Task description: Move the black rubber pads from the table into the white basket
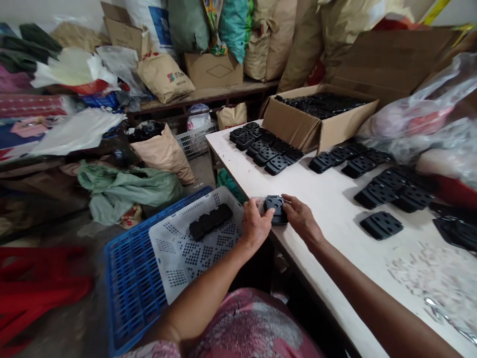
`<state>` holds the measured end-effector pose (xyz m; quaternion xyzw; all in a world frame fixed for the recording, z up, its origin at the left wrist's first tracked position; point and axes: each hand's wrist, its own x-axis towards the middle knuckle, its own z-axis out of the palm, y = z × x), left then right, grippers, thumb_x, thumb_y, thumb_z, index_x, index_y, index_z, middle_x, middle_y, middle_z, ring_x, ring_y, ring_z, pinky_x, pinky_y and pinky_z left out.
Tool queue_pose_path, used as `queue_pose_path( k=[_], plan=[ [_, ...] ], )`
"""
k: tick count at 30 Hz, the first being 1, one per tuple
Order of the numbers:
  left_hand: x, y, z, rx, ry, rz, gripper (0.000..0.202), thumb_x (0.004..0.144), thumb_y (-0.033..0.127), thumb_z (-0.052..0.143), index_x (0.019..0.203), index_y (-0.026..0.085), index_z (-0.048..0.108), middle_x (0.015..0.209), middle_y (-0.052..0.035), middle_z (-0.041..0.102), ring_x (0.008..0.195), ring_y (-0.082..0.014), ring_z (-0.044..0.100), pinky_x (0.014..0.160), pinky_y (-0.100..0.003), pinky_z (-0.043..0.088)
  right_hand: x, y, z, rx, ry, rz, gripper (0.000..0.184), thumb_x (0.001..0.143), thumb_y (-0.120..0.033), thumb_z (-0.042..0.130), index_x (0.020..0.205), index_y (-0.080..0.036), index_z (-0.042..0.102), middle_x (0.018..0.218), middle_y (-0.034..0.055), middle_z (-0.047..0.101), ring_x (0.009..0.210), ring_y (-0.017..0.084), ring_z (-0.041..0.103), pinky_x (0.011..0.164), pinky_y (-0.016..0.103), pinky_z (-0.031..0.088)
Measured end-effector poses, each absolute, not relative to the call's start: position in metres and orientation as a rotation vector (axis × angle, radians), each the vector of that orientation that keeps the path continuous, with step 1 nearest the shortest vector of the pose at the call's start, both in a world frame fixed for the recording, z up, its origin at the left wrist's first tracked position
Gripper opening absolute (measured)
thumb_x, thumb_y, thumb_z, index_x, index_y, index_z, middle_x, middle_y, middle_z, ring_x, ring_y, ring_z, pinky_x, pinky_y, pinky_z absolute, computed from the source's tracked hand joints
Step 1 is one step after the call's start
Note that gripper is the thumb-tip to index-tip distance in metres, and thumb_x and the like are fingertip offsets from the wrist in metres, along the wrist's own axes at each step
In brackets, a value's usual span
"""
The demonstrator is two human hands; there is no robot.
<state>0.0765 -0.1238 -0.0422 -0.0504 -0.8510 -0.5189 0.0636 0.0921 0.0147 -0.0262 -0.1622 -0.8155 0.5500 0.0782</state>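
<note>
Two half-curled hands (256,222) (301,216) around black piece (275,208)

A green sack (128,191) is lying beside a tan sack (164,154), a printed bag (164,77) is resting on the shelf (219,91), and a blurred red object (69,288), perhaps a stool, is standing leftmost.

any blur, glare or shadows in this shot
Head view: red plastic object at left edge, smeared and stretched; head view: heap of small white pieces at lower right, blurred; head view: shiny silver metal tool, bright highlights; head view: soft shadow beside the lone black rounded-rectangular stack.
</note>
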Motion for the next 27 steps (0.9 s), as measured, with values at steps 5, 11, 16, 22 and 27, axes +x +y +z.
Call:
queue_pose_path(
  k=[5,11,16,22,27],
  plan=[
    [0.074,-0.126,-0.028,0.319,-2.685,-1.925,0.047,0.073,0.031,0.073,0.113,0.015,0.053,0.107,-0.0128,0.063,0.096,-0.0241,0.063,0.080,-0.037,0.056,0.091,0.010,-0.030,-0.484,-2.444,1.672,0.043,0.081,-0.026,0.050,0.120,-0.013,0.062,0.109,0.0139,0.072,0.096,0.024,0.069,0.084,0.039,0.054],
    [0.075,-0.140,-0.013,0.436,-2.584,-2.699,0.025,0.085,0.033,0.059,0.094,0.010,0.059,0.083,-0.0085,0.063,0.068,-0.0154,0.062,0.049,-0.024,0.054,0.094,-0.005,-0.031,-0.385,-2.564,1.531,0.044,0.083,-0.027,0.044,0.120,-0.013,0.062,0.112,0.0132,0.070,0.100,0.025,0.066,0.090,0.041,0.050],
    [0.088,-0.147,-0.015,0.416,-2.361,-2.916,0.028,0.082,0.030,0.062,0.102,0.013,0.055,0.095,-0.0092,0.064,0.072,-0.0152,0.064,0.052,-0.026,0.057,0.106,-0.012,-0.025,-0.297,-2.616,1.433,0.043,0.083,-0.028,0.044,0.117,-0.014,0.065,0.113,0.0121,0.070,0.104,0.026,0.064,0.095,0.044,0.048],
    [0.136,-0.175,-0.022,0.356,-2.371,-2.682,0.036,0.084,0.022,0.054,0.119,0.021,0.043,0.127,-0.0111,0.058,0.105,-0.0200,0.062,0.088,-0.036,0.056,0.147,-0.039,-0.025,-0.196,-2.601,1.443,0.040,0.089,-0.034,0.045,0.122,-0.021,0.062,0.117,0.0084,0.069,0.105,0.024,0.065,0.093,0.038,0.052],
    [0.170,-0.211,-0.042,0.108,-2.483,-2.590,0.047,0.086,0.020,0.047,0.131,0.018,0.037,0.133,-0.0128,0.055,0.121,-0.0212,0.054,0.109,-0.038,0.041,0.185,-0.070,-0.052,-0.168,-2.622,1.455,0.040,0.093,-0.036,0.046,0.129,-0.026,0.059,0.128,0.0069,0.064,0.118,0.023,0.061,0.103,0.039,0.048]
  ],
)
